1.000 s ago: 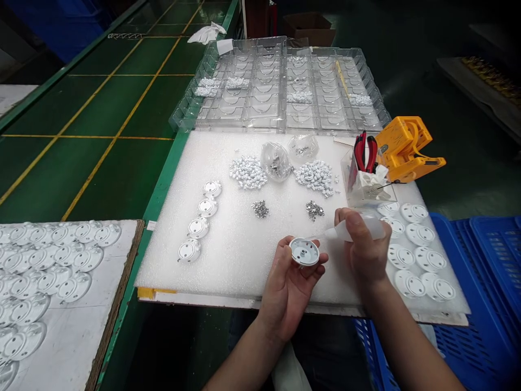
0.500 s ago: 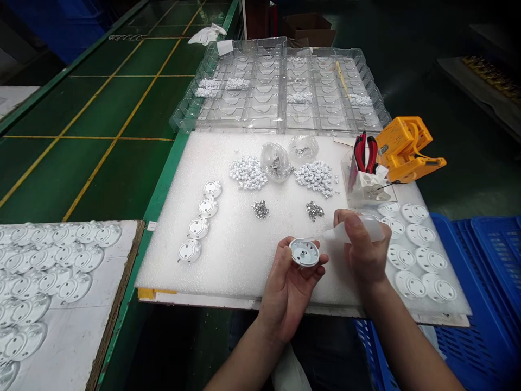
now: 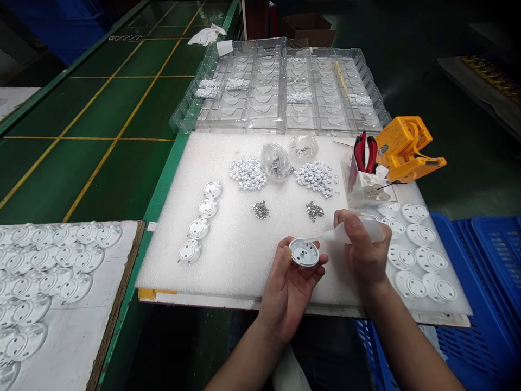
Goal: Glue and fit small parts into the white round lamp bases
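My left hand [image 3: 287, 285] holds a round white plastic cap [image 3: 304, 253] by its rim, hollow side up, above the near edge of the white foam sheet [image 3: 228, 255]. My right hand [image 3: 362, 252] is closed around a small translucent squeeze bottle [image 3: 345, 232]. The bottle's thin nozzle points left and reaches the cap's rim. Two little heaps of metal parts [image 3: 260, 209] lie on the foam just beyond my hands.
Finished white caps sit in a row [image 3: 199, 220] at left and in a group [image 3: 415, 250] at right. Piles of small white pieces [image 3: 248, 172], plastic bags, clear compartment trays [image 3: 280, 87], red pliers [image 3: 365, 152] and a yellow tool [image 3: 402, 146] lie farther back. Blue crates [image 3: 484, 304] stand right.
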Motion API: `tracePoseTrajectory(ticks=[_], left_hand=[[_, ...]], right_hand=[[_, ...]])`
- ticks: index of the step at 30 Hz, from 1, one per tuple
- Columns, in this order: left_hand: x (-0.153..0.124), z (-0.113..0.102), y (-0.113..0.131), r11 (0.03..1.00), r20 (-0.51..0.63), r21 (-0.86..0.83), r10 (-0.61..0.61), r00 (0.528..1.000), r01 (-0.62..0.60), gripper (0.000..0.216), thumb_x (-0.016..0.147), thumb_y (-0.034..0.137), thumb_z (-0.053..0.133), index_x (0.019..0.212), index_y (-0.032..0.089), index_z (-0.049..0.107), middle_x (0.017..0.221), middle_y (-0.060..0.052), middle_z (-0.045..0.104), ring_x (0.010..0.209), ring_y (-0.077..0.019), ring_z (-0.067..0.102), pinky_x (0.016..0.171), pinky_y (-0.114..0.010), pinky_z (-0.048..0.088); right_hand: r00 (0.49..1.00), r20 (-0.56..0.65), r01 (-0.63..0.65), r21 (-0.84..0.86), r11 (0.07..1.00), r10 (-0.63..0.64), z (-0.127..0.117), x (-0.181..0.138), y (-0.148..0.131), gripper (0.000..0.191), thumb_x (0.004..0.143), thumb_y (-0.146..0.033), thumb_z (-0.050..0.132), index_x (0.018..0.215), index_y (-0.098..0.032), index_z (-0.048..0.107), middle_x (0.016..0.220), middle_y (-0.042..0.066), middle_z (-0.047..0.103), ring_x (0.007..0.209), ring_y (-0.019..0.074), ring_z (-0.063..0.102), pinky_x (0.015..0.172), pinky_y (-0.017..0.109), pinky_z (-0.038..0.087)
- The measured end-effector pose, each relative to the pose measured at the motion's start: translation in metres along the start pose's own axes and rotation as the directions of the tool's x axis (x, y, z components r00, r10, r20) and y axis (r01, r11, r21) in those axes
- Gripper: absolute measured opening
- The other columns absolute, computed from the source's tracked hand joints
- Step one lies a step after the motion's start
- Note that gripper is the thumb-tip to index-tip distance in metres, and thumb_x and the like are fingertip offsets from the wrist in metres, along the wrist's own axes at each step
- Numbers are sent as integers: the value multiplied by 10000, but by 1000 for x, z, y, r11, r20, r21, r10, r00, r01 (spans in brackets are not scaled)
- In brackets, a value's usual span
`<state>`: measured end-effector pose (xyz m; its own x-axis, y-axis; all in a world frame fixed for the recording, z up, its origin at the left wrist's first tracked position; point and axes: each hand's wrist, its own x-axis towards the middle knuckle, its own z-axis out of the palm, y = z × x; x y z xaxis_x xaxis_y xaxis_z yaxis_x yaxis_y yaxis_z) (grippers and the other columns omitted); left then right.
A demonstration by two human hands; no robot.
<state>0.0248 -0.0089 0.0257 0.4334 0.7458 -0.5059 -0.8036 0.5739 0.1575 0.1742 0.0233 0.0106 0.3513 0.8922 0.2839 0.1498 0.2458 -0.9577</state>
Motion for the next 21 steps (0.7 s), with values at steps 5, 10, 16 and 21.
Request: tracePoseTrajectory(ticks=[5, 10, 16, 21], left_hand=[[0, 1, 0, 1000, -8, -12, -7, 1000, 7, 375, 799, 375, 878, 1028, 217, 627, 1017, -86, 810, 839, -182, 791, 814, -278, 579], [1, 1, 0, 1000, -9, -20, -6, 1000, 6, 376, 805, 371, 875, 1036, 215, 622, 1012, -93, 815, 840, -186, 795, 812, -273, 584], [1, 1, 0, 1000, -7, -18, -6, 1000, 6, 374, 811, 375, 869, 1033, 213, 616, 1018, -93, 812, 841, -182, 793, 815, -273, 581], [1, 1, 0, 1000, -13, -9, -6, 1000, 6, 367, 822, 375, 860, 1041, 217, 612, 1023, -89, 808, 842, -180, 792, 818, -279, 577]], right_hand=[[1000, 19, -3, -21, 1000, 3, -1, -1, -1, 546, 969, -452, 627, 578, -221, 325, 562, -46, 269, 512, 104, 283, 513, 325, 208], [1000, 20, 4, 11, 1000, -4, 0, 0, -1, 541, 972, -434, 630, 580, -217, 326, 564, -47, 268, 516, 104, 289, 521, 322, 228], [1000, 14, 13, 6, 1000, -13, 0, -1, -1, 552, 965, -438, 638, 577, -219, 311, 562, -51, 252, 511, 100, 273, 520, 322, 224], [1000, 13, 12, -3, 1000, -12, 1, 0, 0, 562, 957, -459, 645, 573, -221, 310, 558, -52, 256, 509, 101, 276, 520, 323, 226]])
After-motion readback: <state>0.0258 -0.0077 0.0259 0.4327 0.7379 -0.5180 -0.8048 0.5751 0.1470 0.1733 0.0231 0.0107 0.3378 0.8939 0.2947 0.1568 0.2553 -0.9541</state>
